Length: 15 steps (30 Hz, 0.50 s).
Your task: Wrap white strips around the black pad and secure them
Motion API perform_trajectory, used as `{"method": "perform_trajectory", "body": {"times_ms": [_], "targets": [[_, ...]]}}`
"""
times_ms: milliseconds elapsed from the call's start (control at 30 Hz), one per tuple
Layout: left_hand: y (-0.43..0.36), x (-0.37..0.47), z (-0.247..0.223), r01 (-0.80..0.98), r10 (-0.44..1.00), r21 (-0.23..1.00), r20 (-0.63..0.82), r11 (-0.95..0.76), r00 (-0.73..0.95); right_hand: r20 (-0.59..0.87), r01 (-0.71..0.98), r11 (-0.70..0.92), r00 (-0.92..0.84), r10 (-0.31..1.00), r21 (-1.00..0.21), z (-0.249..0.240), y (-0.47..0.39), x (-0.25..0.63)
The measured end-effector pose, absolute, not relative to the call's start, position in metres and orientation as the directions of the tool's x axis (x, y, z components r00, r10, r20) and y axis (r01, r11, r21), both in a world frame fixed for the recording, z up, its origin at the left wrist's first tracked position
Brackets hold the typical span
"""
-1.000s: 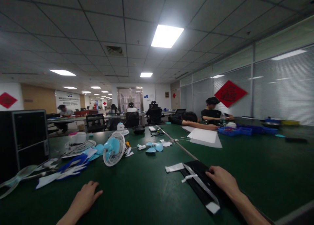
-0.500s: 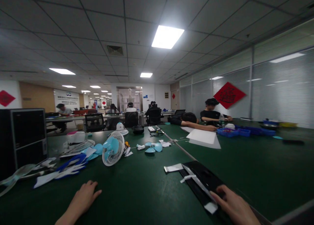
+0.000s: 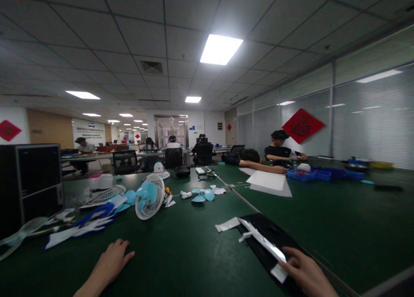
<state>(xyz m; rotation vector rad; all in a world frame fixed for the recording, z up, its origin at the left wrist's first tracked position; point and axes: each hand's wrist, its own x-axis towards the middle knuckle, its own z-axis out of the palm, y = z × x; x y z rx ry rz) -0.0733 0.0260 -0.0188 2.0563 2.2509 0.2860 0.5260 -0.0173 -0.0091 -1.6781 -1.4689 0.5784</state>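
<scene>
My left hand (image 3: 111, 262) rests on the green table, fingers a little bent and thumb apart, holding nothing. At the lower right, a flat black piece (image 3: 267, 232) lies on the table; I cannot make out its kind. Along it runs a shiny white strip (image 3: 261, 238), with a pale flap (image 3: 228, 225) sticking out at its far end and a short white tab on its side. My right hand (image 3: 305, 269) pinches the near end of this strip between thumb and fingers. Part of the black piece is hidden under that hand.
A fan head (image 3: 150, 197) with blue blades stands left of centre. Gloves (image 3: 80, 228) and a black computer case (image 3: 40, 180) are at the left. Loose blue blades (image 3: 203, 195), white paper (image 3: 270, 182) and blue trays (image 3: 300, 175) lie farther back. Two people sit across the table.
The white strip has tilted and now catches the light. My right hand has shifted slightly with it, and the far flap has moved a little. My left hand stays put.
</scene>
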Motion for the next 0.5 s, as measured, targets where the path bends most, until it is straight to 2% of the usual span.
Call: {"method": "perform_trajectory", "body": {"times_ms": [100, 200, 367, 500], "targets": [[0.025, -0.073, -0.018, 0.977, 0.993, 0.192, 0.061, 0.091, -0.105, 0.076, 0.489, -0.063, 0.259, 0.963, -0.87, -0.008, -0.014, 0.521], [0.024, -0.073, -0.015, 0.978, 0.995, 0.188, 0.035, 0.087, -0.095, 0.06, 0.435, -0.067, 0.271, 0.961, -0.898, 0.003, -0.017, 0.51], [0.025, -0.075, -0.016, 0.977, 0.995, 0.191, 0.025, 0.092, -0.099, 0.191, 0.483, 0.085, 0.175, 0.966, -0.871, 0.045, -0.029, 0.486], [0.027, -0.077, -0.019, 0.977, 0.996, 0.197, 0.029, 0.079, -0.087, 0.383, 0.552, 0.259, 0.119, 0.916, -0.793, 0.078, -0.019, 0.471]]}}
